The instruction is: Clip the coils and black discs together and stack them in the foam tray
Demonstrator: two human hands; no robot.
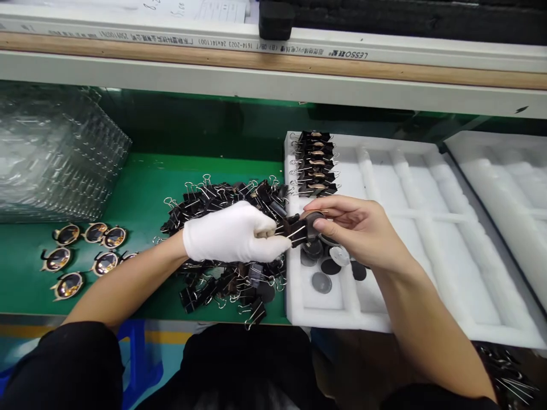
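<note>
My left hand (239, 232), in a white glove, is closed on the wire handles of a black binder clip (300, 232). Bare, my right hand (356, 228) pinches a dark round lens-like piece (315, 217) with a thin gold-coloured edge. The clip's jaws meet the piece's left side; my fingers hide whether they grip it. Under my left hand spreads a heap of black binder clips (213, 196). Below my right hand, several dark and clear round discs (321, 282) lie in a white foam tray (447, 250).
Clipped pieces stand in a row (317, 162) at the tray's upper left. Several round sunglass fronts (68, 285) lie on the green table (145, 171) at left, near stacked clear plastic trays (55, 154). A second foam tray (491, 165) is at right. A white ledge (171, 71) crosses above.
</note>
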